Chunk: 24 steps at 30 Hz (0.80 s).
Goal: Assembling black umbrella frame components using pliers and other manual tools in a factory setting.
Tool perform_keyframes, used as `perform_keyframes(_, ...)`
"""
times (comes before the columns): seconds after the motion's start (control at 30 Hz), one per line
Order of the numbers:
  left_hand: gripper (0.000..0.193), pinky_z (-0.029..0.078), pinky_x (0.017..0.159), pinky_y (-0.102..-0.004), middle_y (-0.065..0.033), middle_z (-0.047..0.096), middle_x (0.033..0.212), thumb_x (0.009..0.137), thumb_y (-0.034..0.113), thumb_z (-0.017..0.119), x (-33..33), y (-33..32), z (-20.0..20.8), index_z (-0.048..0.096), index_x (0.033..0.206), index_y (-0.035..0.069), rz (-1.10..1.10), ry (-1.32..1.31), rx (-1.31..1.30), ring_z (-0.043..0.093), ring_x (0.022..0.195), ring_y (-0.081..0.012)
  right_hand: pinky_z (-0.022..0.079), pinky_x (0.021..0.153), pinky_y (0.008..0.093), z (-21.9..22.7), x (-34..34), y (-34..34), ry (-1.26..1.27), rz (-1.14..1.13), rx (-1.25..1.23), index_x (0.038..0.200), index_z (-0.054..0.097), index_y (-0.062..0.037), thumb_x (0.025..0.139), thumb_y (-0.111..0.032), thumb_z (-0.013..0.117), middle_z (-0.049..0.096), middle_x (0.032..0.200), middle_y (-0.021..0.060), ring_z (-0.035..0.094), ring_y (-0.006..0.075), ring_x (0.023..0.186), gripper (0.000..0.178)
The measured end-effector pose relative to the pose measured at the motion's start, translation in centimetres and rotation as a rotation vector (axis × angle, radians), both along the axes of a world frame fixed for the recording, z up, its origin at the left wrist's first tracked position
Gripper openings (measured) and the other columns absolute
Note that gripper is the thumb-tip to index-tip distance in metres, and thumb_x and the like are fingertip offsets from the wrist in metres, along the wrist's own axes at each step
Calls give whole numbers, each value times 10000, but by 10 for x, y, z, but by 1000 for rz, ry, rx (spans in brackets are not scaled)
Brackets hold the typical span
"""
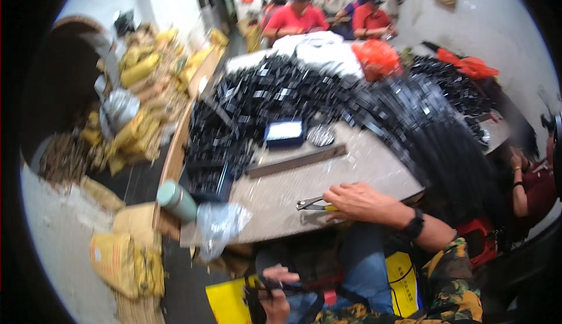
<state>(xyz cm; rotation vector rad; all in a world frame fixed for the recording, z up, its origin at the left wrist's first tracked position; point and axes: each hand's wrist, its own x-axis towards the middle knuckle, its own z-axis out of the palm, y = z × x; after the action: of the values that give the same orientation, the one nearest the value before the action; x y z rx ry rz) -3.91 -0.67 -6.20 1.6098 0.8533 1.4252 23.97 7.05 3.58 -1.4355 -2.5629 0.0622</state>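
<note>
My right hand (366, 203), with a black watch on its wrist, is closed around a pair of pliers (313, 204) just over the table's near edge. The metal jaws of the pliers point left, and a bit of yellow handle shows by my fingers. Low in the view, in front of my lap, my left hand (276, 306) is blurred. Its fingers curl about something dark and thin that I cannot make out. Ahead on the table, a long metal bar (297, 160) lies beside a small dark blue box (284, 134) and a round bundle of shiny pieces (321, 135).
Black strip-like parts (275, 90) are heaped across the table (363, 160), long ones hanging off its right side. A green flask (177, 200) and a clear plastic bag (219, 224) stand front left. Yellow sacks (134, 259) lie on the left floor. Several people sit beyond and at right.
</note>
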Motion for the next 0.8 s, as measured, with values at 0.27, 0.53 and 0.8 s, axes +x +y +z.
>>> perform_keyframes(0.27, 538, 438, 560, -268, -66, 534, 671, 773, 566, 557, 10, -2, 55, 464, 852, 42, -48, -345, -165, 504, 574, -159, 446, 687, 333, -35, -16, -25, 109, 478, 626, 763, 500, -64, 810, -261, 520, 473, 799, 68, 497, 207, 743, 203)
perform_keyframes(0.53, 460, 377, 479, -212, -16, 493, 678, 844, 546, 460, -20, 41, 83, 493, 922, 94, 130, -992, -255, 431, 540, -100, 454, 754, 318, -108, -77, -141, 1067, 259, -627, 1094, 546, -27, 872, -333, 545, 568, 998, 130, 557, 180, 930, 378)
perform_keyframes(0.8, 670, 484, 766, -375, -191, 562, 1070, 851, 537, 423, 7, 25, -17, 414, 1206, -32, -447, -812, -982, 557, 913, -266, 345, 986, 422, -41, -35, -95, 1898, 247, -294, 1188, 460, 4, 781, -310, 663, 549, 1117, 163, 504, 282, 1090, 553)
